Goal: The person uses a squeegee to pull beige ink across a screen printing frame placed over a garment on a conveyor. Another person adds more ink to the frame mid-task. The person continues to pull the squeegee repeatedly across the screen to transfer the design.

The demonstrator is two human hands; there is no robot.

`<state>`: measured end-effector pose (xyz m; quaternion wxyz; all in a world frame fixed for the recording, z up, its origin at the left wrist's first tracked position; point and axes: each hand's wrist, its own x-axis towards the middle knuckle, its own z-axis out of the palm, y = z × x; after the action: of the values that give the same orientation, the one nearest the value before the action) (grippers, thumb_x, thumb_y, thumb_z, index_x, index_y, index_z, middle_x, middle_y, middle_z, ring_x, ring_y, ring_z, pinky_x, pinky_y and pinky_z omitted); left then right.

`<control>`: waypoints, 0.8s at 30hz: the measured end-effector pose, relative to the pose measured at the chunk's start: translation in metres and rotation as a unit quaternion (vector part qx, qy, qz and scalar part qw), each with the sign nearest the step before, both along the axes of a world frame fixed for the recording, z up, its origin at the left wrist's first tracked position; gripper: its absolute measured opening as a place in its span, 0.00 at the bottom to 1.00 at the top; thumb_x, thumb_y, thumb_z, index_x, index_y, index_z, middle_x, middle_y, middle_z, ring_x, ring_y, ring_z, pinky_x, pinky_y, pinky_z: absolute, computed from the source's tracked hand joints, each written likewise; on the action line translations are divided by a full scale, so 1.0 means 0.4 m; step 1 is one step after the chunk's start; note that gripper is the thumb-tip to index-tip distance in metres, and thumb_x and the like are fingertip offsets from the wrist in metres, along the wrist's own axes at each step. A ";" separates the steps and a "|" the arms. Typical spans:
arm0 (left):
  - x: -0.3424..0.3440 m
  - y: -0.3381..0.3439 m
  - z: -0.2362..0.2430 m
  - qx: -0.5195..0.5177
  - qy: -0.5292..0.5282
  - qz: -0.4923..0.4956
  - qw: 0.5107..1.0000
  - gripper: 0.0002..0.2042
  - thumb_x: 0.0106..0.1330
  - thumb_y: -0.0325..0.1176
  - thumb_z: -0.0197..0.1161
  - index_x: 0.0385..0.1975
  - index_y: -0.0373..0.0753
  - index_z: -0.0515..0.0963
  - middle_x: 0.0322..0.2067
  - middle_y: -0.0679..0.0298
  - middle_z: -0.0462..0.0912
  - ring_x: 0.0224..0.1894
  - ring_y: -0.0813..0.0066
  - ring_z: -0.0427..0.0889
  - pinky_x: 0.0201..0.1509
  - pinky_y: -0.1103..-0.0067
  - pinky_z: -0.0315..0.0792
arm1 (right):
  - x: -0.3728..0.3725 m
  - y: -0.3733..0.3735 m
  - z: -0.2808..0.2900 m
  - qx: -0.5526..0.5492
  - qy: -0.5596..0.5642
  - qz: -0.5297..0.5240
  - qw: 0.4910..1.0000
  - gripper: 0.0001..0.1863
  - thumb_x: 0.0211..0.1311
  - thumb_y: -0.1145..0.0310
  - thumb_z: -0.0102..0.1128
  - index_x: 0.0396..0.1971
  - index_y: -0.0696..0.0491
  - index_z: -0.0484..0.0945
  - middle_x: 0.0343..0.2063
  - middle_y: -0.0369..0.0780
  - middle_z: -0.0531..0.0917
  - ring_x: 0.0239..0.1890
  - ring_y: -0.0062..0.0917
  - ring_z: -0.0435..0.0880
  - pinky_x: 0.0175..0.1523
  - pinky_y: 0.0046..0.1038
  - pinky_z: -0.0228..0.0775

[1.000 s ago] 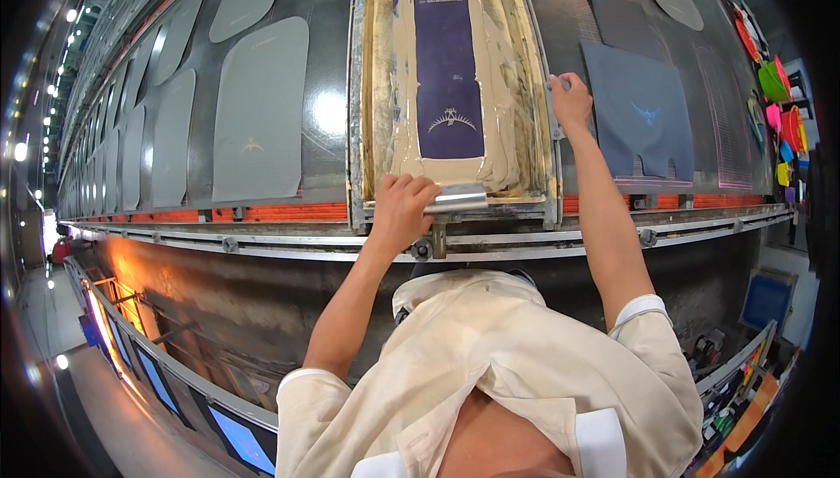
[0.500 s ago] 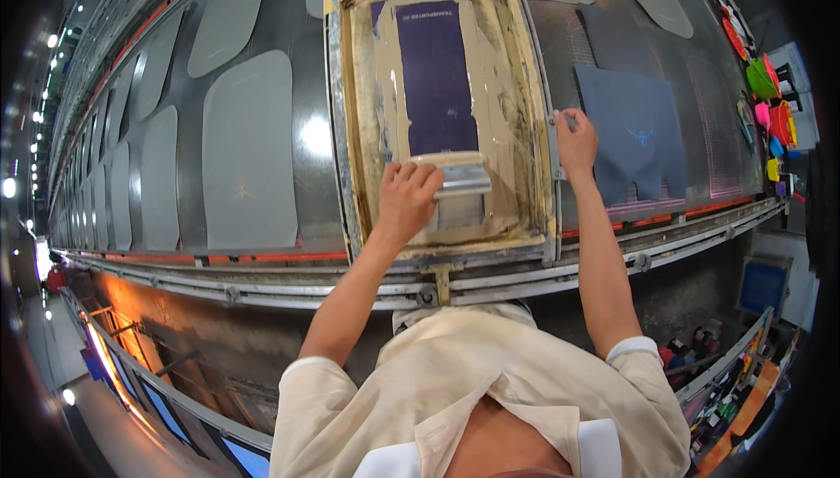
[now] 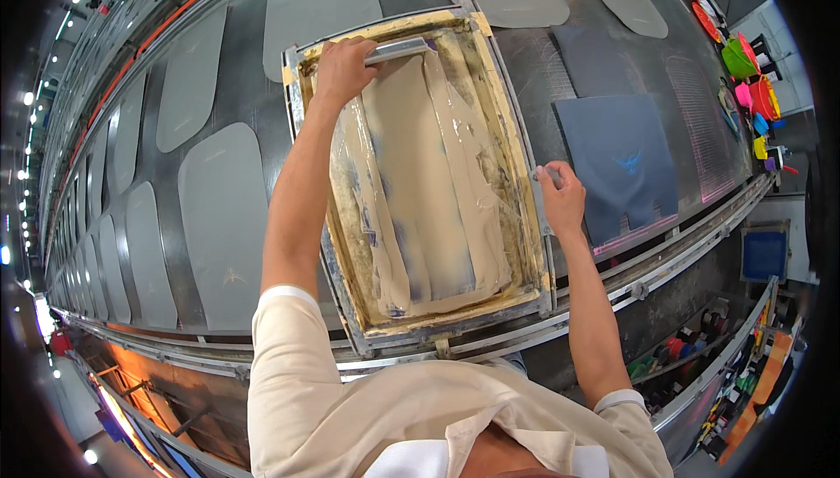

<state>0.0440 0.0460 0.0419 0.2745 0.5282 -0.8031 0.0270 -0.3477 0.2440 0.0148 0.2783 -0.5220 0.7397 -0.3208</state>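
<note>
A screen-printing frame [image 3: 514, 132] with a metal and yellowed border lies in front of me on the long table. Thick beige paste [image 3: 407, 180] covers most of its mesh, with ridges along both sides and dark purple patches showing through. At the frame's far end my left hand [image 3: 345, 68] is closed round the left part of a metal squeegee [image 3: 402, 48], whose blade edge rests at the paste. My right hand [image 3: 562, 198] pinches the metal bar along the frame's right side. What exactly lies between those fingertips is partly hidden.
Grey rounded panels [image 3: 223, 224] lie in rows on the dark table to the left. Right of the frame is a dark blue panel [image 3: 619, 167] with a light blue mark. Colourful tubs [image 3: 739, 56] stand at the far right. A metal rail [image 3: 604, 310] runs along the table's near edge.
My left hand has pushed the squeegee from the frame's near part to its far end. Beige paste now covers the purple area. The view has shifted; my right hand stays at the frame's side.
</note>
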 end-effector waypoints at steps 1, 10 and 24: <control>-0.002 -0.010 0.002 0.011 -0.002 0.002 1.000 0.10 0.51 0.35 0.72 0.32 0.43 0.83 0.32 0.62 0.84 0.41 0.58 0.83 0.49 0.63 0.70 | -0.001 0.003 0.004 0.000 0.001 -0.001 1.000 0.15 0.64 0.57 0.66 0.37 0.54 0.81 0.23 0.42 0.83 0.23 0.25 0.79 0.33 0.29 0.70; -0.049 0.252 -0.048 0.000 0.031 -0.021 0.999 0.09 0.47 0.32 0.72 0.29 0.45 0.84 0.30 0.64 0.85 0.35 0.62 0.83 0.42 0.67 0.69 | 0.000 -0.018 -0.039 -0.070 -0.026 0.030 0.997 0.14 0.63 0.59 0.67 0.36 0.55 0.81 0.25 0.44 0.85 0.27 0.28 0.83 0.36 0.31 0.72; -0.296 1.119 -0.061 0.079 0.075 0.071 0.991 0.16 0.49 0.28 0.67 0.39 0.43 0.77 0.43 0.66 0.80 0.46 0.66 0.77 0.55 0.67 0.68 | 0.007 -0.033 0.071 -0.050 -0.026 0.082 0.995 0.13 0.69 0.62 0.64 0.40 0.58 0.80 0.23 0.32 0.76 0.25 0.15 0.68 0.30 0.24 0.60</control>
<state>-0.0743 0.4937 0.0177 0.2889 0.6044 -0.7403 -0.0571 -0.3450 0.2309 0.0432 0.2966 -0.5858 0.6696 -0.3472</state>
